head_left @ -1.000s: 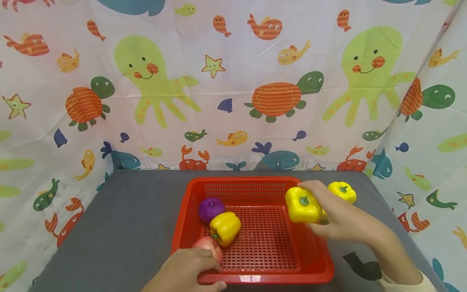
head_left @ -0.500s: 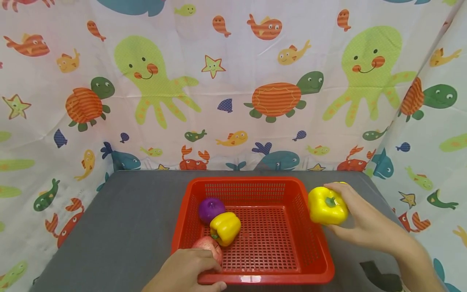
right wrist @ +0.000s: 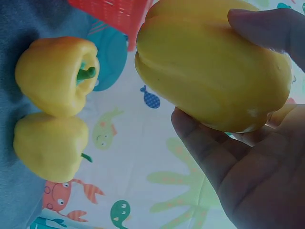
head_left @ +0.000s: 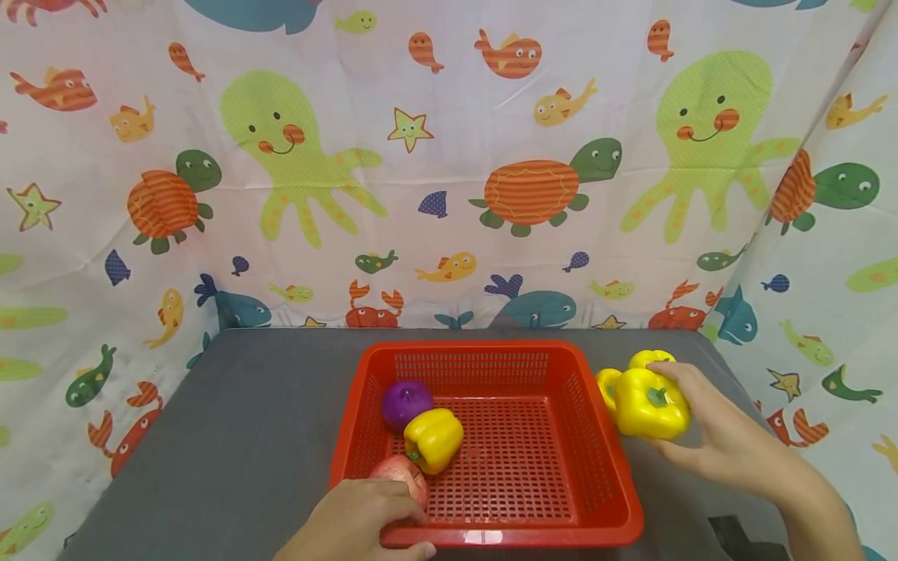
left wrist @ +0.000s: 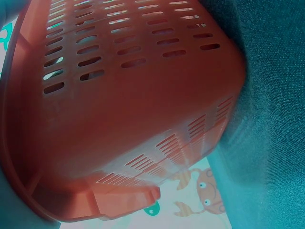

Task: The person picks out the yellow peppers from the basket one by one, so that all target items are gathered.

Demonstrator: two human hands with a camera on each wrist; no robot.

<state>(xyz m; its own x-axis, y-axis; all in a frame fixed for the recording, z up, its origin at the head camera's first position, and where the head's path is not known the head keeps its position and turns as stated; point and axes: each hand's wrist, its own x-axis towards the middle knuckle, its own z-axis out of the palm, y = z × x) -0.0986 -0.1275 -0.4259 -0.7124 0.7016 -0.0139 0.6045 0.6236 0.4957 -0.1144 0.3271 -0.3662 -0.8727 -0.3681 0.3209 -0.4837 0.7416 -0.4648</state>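
My right hand (head_left: 730, 444) holds a yellow bell pepper (head_left: 651, 407) in the air, just beyond the right rim of the red plastic basket (head_left: 623, 510). The right wrist view shows the thumb on one side of this pepper and the fingers on the other. Two more yellow bell peppers (right wrist: 56, 74) lie side by side on the table, partly hidden by the held one in the head view. At the basket's near left corner, my left hand (head_left: 354, 518) grips the rim. Inside lie a purple onion-like ball (head_left: 407, 405), a yellow bell pepper (head_left: 433, 440) and a pinkish-red round fruit (head_left: 403, 475), partly covered by that hand.
A grey cloth-covered table (head_left: 245, 436) bears the basket. Behind and at both sides hangs a white curtain (head_left: 435, 117) printed with sea animals. A dark strap-like piece (head_left: 744, 541) shows near my right forearm.
My right hand has carried its yellow pepper rightward, from over the basket's right rim to outside it, slightly lower at the end. The left hand and the basket stay still.
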